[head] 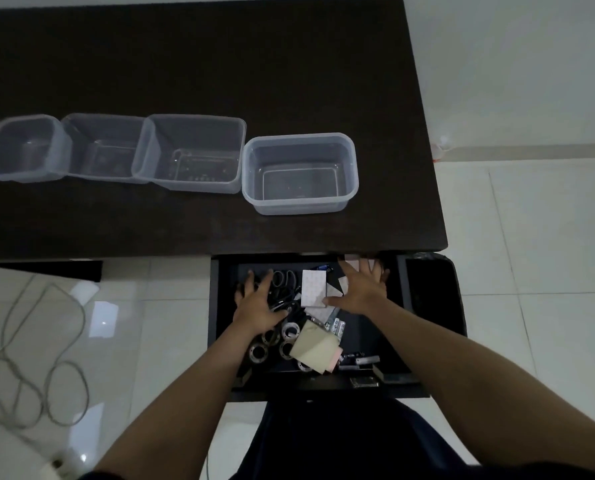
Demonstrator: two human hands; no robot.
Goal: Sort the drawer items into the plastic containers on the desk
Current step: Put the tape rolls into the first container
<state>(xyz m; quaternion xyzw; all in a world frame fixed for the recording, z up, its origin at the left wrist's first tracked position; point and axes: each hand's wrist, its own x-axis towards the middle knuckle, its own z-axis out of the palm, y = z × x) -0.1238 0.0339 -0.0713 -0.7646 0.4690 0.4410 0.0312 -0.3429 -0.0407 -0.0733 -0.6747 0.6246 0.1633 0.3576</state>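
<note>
Both hands reach into the open drawer [219,306] at lower centre of the frame, palms down, fingers spread wide, gripping nothing. Left hand [259,303] lies flat over a tangle of dark items, scissors [284,278] handles showing just past its fingertips. Right hand [360,289] is splayed over the drawer's upper right part, thumb touching the lower edge of a white card [313,287]; fingertips blurred near the desk edge. Whether either palm presses on what lies under it cannot be told.

Below the left hand: several tape rolls [290,332] clustered, partly covered by a beige paper pad [315,348]. Small batteries [367,359] sit at the drawer's lower right.

On the dark desk [185,64] above, four clear plastic containers [299,173] stand in a row from left to centre, the left three touching, the rightmost set slightly lower. Grey cable [46,341] loops on the tiled floor at lower left.
</note>
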